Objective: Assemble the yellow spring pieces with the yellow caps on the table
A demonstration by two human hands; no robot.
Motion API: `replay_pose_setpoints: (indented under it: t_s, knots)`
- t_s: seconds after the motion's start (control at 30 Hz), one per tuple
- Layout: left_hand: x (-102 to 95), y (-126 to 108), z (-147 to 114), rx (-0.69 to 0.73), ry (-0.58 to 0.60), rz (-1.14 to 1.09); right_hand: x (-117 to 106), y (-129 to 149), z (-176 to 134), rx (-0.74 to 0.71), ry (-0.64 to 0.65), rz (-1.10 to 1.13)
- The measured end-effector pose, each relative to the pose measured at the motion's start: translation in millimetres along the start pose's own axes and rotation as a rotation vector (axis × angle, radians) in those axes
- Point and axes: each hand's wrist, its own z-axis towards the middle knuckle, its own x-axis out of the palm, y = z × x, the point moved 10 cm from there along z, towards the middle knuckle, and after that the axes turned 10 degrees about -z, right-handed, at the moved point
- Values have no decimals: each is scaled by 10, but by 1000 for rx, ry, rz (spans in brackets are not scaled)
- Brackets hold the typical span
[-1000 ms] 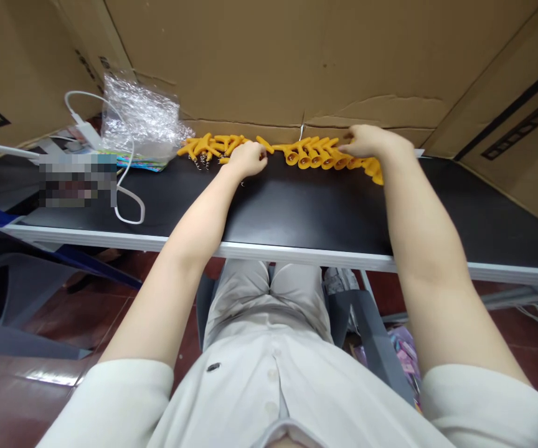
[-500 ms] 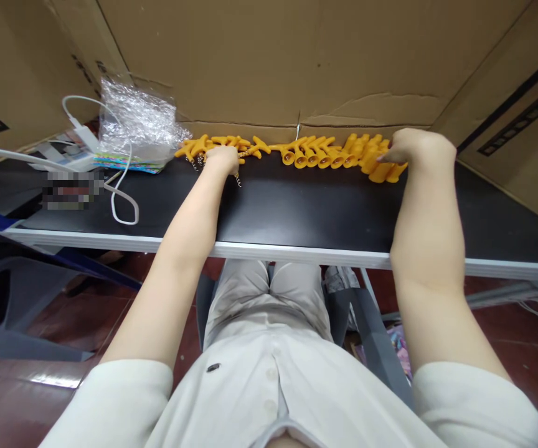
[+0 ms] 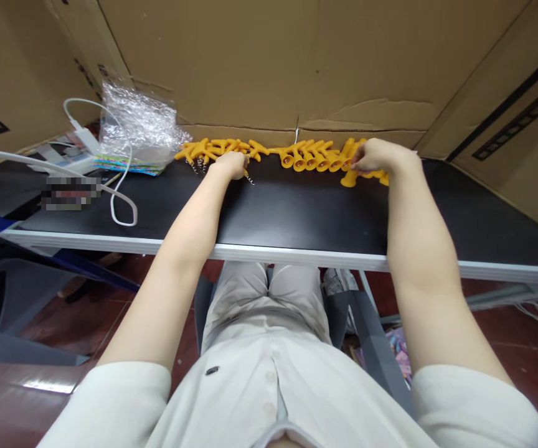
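Observation:
My left hand (image 3: 232, 165) is closed round a yellow corkscrew, whose metal spiral (image 3: 250, 179) points out to the right above the black table (image 3: 292, 218). Behind that hand lie several more corkscrews (image 3: 203, 149) with yellow T-shaped handles, some of their spirals showing. My right hand (image 3: 372, 157) pinches a yellow flared sleeve (image 3: 349, 179) with its wide end downward. To its left, a row of yellow pieces with round flared ends (image 3: 311, 163) lies along the cardboard wall. More yellow pieces (image 3: 383, 178) are partly hidden under my right hand.
Cardboard walls (image 3: 250, 62) close off the back and sides. On the left are a clear plastic bag (image 3: 138, 121), colourful flat sheets (image 3: 126, 165) and a looped white cable (image 3: 129, 205). The table's metal edge (image 3: 297, 252) runs along the front.
My right hand has moved left from the end of the row and now has a sleeve in its fingers. My left hand has shifted slightly right with the corkscrew.

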Motion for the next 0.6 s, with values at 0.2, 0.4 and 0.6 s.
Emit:
replay_pose_setpoints:
  t_s: [0.2,0.4,0.6]
  knots:
    - [-48,-15,54,48,-94,-2,175,593,58,-88,123,204]
    - [-121,-65,46,67,-182,-58,413,801,138,-96,141,415]
    - [-56,-207,10,115,-85,-68,581,961,75,-116,192,342]
